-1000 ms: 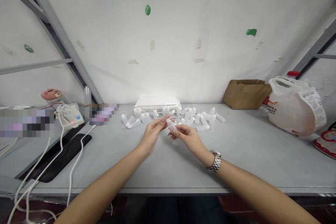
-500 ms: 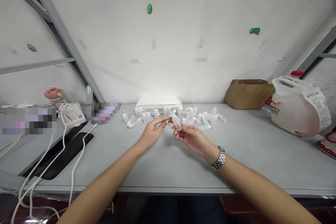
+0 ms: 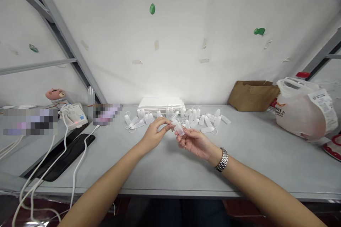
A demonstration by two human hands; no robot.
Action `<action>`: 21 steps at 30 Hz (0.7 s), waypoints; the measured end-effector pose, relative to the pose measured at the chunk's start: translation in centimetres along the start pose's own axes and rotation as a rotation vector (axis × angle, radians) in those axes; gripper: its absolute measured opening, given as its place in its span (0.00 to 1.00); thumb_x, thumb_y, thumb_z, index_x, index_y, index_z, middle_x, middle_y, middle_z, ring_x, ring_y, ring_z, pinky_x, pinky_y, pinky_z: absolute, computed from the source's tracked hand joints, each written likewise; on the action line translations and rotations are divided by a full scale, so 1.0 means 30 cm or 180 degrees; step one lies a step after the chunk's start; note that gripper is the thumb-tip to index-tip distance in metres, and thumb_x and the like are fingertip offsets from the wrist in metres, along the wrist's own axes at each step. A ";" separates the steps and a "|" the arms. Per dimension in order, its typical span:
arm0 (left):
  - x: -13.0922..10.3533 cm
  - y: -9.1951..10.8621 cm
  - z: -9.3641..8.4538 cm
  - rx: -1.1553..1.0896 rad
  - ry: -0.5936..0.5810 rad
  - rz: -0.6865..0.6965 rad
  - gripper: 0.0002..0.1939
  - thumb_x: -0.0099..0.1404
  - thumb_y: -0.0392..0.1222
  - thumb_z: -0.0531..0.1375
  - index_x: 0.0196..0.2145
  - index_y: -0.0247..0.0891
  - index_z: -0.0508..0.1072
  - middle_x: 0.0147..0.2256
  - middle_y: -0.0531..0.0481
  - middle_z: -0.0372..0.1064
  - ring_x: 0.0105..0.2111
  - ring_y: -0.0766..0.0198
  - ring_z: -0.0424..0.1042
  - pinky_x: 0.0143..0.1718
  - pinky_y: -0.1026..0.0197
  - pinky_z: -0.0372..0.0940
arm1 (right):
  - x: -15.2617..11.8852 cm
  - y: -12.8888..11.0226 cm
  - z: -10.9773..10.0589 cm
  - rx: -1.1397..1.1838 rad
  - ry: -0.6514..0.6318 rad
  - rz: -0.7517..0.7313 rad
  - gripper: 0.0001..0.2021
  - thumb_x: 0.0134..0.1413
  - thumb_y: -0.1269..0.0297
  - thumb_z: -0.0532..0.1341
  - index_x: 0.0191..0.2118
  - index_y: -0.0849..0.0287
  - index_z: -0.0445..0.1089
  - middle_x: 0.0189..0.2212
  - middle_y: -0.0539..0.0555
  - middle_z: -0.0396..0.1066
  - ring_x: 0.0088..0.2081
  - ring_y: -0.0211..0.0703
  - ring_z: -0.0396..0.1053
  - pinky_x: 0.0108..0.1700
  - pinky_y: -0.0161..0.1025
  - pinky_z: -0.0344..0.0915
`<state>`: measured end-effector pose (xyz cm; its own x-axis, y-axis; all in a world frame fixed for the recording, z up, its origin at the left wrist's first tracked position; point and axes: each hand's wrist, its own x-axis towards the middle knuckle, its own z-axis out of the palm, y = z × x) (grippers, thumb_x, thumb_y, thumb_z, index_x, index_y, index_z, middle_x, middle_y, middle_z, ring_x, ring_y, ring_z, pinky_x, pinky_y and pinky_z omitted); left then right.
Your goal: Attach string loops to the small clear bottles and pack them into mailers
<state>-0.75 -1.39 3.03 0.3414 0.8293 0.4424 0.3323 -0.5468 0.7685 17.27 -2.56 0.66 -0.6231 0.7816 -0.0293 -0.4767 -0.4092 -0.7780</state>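
A small translucent plastic squeeze bottle [image 3: 179, 129] sits tilted in my right hand [image 3: 195, 142], gripped between thumb and fingers. My left hand [image 3: 154, 134] is closed in a pinch right beside the bottle's upper end. What lies between those left fingertips is too small to make out. Behind both hands, several similar small bottles [image 3: 207, 129] are scattered on the grey table [image 3: 170, 173], some upright and some lying down. A few have thin loops attached.
A white stack of flat sheets or boxes [image 3: 160, 103] lies against the wall. On the right are a brown cardboard box [image 3: 253, 95] and a plastic bag [image 3: 301, 113]. A black phone-like slab [image 3: 69, 158], white cables [image 3: 76, 163] and a white device [image 3: 74, 115] occupy the left.
My left fingertips have dropped slightly and bent more beside the bottle's upper end. The bottle in my right hand has shifted a little lower.
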 end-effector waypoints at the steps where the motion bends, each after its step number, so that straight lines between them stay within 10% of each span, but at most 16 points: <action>1: -0.001 -0.001 -0.003 0.0146 -0.0054 0.0088 0.11 0.62 0.43 0.51 0.26 0.39 0.69 0.28 0.51 0.67 0.33 0.63 0.65 0.40 0.61 0.58 | 0.001 0.000 0.001 0.0000 0.0090 -0.0055 0.10 0.52 0.62 0.60 0.31 0.65 0.70 0.26 0.54 0.69 0.25 0.33 0.64 0.32 0.33 0.62; 9: -0.014 -0.037 -0.006 0.1414 -0.0159 0.0874 0.14 0.60 0.31 0.44 0.32 0.39 0.69 0.22 0.51 0.66 0.26 0.63 0.63 0.36 0.59 0.57 | -0.001 0.006 0.027 -0.0425 0.0623 -0.0527 0.10 0.47 0.61 0.63 0.25 0.63 0.71 0.24 0.52 0.69 0.26 0.33 0.65 0.34 0.33 0.63; 21: -0.032 0.007 -0.001 0.0787 -0.0226 0.0542 0.15 0.61 0.31 0.43 0.29 0.40 0.68 0.22 0.53 0.65 0.28 0.64 0.64 0.36 0.61 0.58 | -0.040 -0.016 0.062 -0.3442 0.1246 -0.1839 0.11 0.55 0.58 0.54 0.30 0.57 0.70 0.25 0.52 0.69 0.30 0.41 0.66 0.37 0.40 0.62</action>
<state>-1.04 -2.30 2.78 0.4682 0.7180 0.5149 0.4659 -0.6958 0.5466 17.10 -4.18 2.24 -0.1852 0.8774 0.4426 0.2419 0.4772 -0.8448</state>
